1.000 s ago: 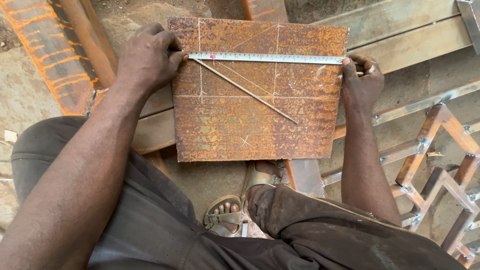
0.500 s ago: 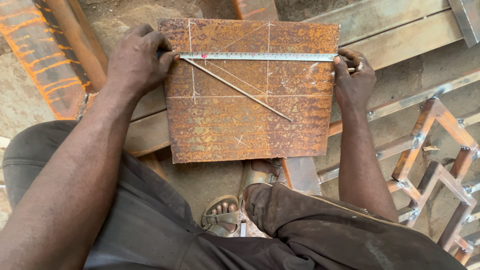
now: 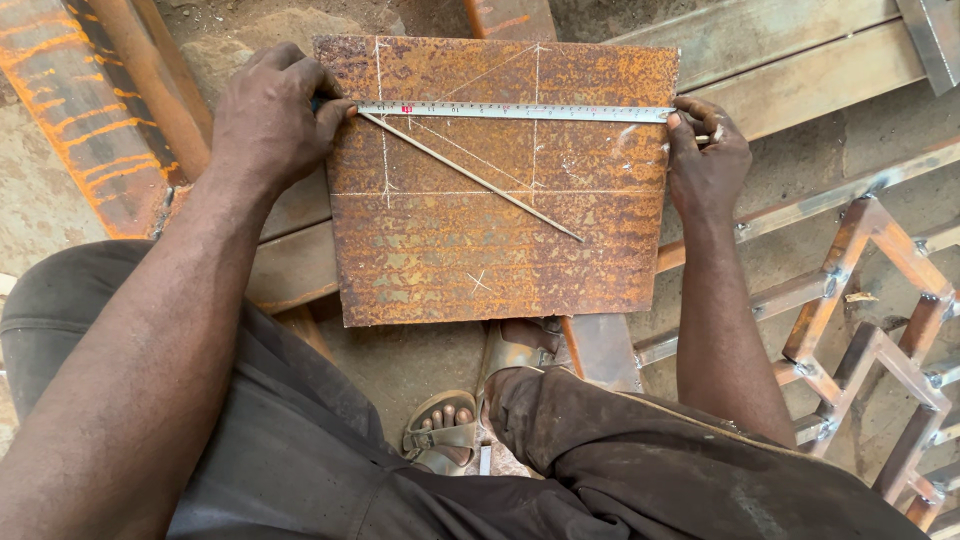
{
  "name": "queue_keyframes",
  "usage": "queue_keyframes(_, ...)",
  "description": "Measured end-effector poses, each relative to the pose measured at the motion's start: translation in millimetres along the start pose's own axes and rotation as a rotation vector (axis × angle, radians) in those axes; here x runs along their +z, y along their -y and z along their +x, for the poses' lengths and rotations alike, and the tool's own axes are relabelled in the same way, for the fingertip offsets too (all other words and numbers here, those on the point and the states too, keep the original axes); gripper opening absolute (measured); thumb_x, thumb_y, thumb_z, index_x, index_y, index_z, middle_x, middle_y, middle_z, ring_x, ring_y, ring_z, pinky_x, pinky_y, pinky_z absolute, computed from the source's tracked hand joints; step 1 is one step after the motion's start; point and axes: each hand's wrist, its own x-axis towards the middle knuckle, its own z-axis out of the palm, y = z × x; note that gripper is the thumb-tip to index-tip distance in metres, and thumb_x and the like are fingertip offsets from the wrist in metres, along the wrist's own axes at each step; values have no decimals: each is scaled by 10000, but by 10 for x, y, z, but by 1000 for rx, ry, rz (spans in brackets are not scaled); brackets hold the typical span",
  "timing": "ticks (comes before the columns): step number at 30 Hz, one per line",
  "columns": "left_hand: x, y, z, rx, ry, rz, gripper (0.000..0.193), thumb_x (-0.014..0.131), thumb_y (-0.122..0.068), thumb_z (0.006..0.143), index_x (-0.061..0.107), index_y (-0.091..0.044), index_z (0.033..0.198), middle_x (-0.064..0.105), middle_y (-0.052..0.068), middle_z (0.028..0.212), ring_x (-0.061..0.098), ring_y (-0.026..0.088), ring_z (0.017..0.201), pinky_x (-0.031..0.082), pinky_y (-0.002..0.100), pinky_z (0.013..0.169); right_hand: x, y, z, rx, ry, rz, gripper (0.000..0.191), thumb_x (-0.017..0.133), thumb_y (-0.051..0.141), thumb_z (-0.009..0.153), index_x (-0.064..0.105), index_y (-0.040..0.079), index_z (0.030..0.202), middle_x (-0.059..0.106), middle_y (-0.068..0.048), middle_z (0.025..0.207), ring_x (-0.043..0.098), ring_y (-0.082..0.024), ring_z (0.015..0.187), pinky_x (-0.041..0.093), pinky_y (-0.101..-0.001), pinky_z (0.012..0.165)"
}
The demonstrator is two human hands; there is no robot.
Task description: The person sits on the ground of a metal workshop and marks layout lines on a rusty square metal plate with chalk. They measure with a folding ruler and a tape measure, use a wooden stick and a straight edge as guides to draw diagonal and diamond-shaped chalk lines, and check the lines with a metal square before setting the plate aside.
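Dusty workshop ground with rusty steel beams [image 3: 70,110] and grey metal box sections [image 3: 790,60] under and around me. Flat rusty square steel plate [image 3: 500,250] lies across those sections right in front of my knees, chalk lines scratched on it. Silver steel measuring tape [image 3: 510,111] is stretched flat across the plate's upper part, edge to edge. My left hand [image 3: 270,120] sits curled over the plate's left edge, knuckles up, fingers bunched and pressing the tape's end down, forearm running back to me at a diagonal. My right hand [image 3: 705,165] is at the plate's right edge, thumb and fingers pinching the tape's other end against the edge; something small and pale pokes out past the fingers, can't tell what. Thin grey metal rod [image 3: 470,178] lies loose diagonally on the plate, top end just under the tape near my left hand. Welded rusty lattice frame [image 3: 880,330] lies to the right, just beside my right forearm. My sandalled foot [image 3: 445,435] is below the plate, between my dark trouser legs.
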Motion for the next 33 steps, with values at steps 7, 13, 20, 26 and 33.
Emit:
queue_keyframes(7, 9, 18, -12, -3, 12, 9, 282, 845, -311, 959, 768, -47, 1020, 670, 123, 1044, 656, 339, 1011, 532, 476, 835, 6, -75, 15, -9, 3, 29, 227, 749, 107, 1007, 752, 75, 1232, 738, -20, 994, 666, -51, 811, 544, -206, 624)
queue_keyframes(13, 23, 20, -6, 3, 2, 26, 293, 839, -331, 967, 771, -53, 1031, 668, 115, 1037, 657, 330, 1008, 532, 472, 830, -7, -176, 28, 3, 4, -7, 213, 736, 115, 1018, 752, 86, 1228, 738, -13, 991, 677, -52, 822, 560, -203, 637)
queue_keyframes(20, 14, 20, -13, -10, 15, 11, 286, 838, -321, 967, 764, -50, 1018, 665, 116, 1030, 655, 331, 1001, 530, 474, 833, -5, -333, 51, -4, 9, 6, 224, 740, 122, 1014, 749, 92, 1236, 734, -8, 988, 672, -49, 826, 553, -198, 634)
queue_keyframes(26, 9, 23, -6, -1, 11, -7, 283, 831, -310, 974, 753, -42, 1017, 662, 125, 1037, 649, 340, 1019, 528, 478, 854, -12, -436, 86, -25, -7, -24, 203, 742, 115, 1009, 744, 87, 1210, 744, -37, 984, 703, -76, 827, 579, -210, 631)
queue_keyframes(33, -43, -15, 30, -35, 35, -24, 274, 825, -291, 935, 745, -35, 996, 657, 144, 1033, 635, 368, 1016, 520, 490, 878, 173, -132, -403, -402, -6, -305, 136, 731, 191, 1078, 713, 60, 1048, 735, -92, 899, 707, -166, 723, 578, -314, 630)
